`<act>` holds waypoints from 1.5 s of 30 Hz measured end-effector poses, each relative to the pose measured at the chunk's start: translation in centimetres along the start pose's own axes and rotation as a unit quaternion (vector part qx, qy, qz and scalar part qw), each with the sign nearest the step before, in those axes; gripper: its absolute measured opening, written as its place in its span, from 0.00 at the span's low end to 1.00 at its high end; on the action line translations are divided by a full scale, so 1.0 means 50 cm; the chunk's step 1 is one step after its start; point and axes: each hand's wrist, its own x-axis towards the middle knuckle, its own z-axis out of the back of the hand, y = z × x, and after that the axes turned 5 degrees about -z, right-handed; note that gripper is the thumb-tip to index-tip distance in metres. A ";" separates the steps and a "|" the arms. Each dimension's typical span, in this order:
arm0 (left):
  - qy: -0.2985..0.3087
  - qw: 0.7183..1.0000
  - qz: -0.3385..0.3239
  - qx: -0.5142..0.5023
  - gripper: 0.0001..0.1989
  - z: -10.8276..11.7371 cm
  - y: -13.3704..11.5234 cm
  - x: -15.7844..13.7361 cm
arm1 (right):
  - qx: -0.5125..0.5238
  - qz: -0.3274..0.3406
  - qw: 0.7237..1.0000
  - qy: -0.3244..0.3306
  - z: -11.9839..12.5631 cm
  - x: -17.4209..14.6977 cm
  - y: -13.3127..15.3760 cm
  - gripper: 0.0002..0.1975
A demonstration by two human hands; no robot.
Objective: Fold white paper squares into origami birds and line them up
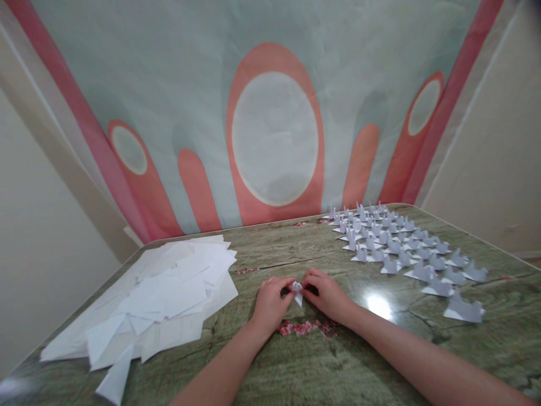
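Note:
A small folded white paper piece [298, 294], pointed at its lower end, is held between my two hands over the middle of the table. My left hand [273, 299] pinches its left side with thumb and fingers. On the other side, my right hand [324, 292] grips its right edge in the same way. The fingers cover part of the folds, so its full shape is hard to make out. To the right stand many folded white paper figures [391, 264] with upright points, set out in rows.
A loose, overlapping pile of white paper sheets [169, 287] covers the left of the wood-patterned table [262, 248]. One folded sheet [116, 375] sticks out toward the near edge. Behind the table hangs a printed backdrop [274, 135] with red arches. Light glares off the tabletop beside my right forearm.

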 end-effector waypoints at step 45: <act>0.010 0.997 -0.002 -0.076 0.14 0.011 -0.001 0.003 | 0.025 -0.019 0.999 0.030 0.006 0.004 0.003 0.02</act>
